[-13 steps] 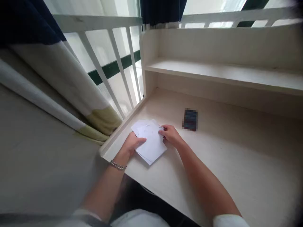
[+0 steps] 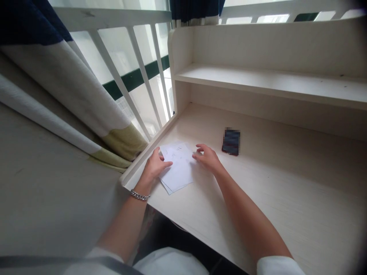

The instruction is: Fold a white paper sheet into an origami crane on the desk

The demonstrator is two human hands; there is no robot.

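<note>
A small stack of white paper sheets [image 2: 177, 170] lies flat on the pale wooden desk [image 2: 272, 198], near its left edge. My left hand [image 2: 155, 166], with a chain bracelet at the wrist, rests on the left side of the stack, its fingers laid flat over the paper. My right hand [image 2: 207, 156] hovers at the stack's upper right corner with the fingers spread and its fingertips touching the paper's edge. Neither hand grips anything.
A dark, blurred-out phone-sized object [image 2: 231, 141] lies on the desk just right of my right hand. A shelf [image 2: 272, 86] runs above the desk's back. White railing bars [image 2: 137, 80] and a curtain [image 2: 86, 107] stand to the left.
The papers were held up between both hands; now they lie flat on the desk. My right hand has let go and opened, and my left hand has flattened onto the stack.
</note>
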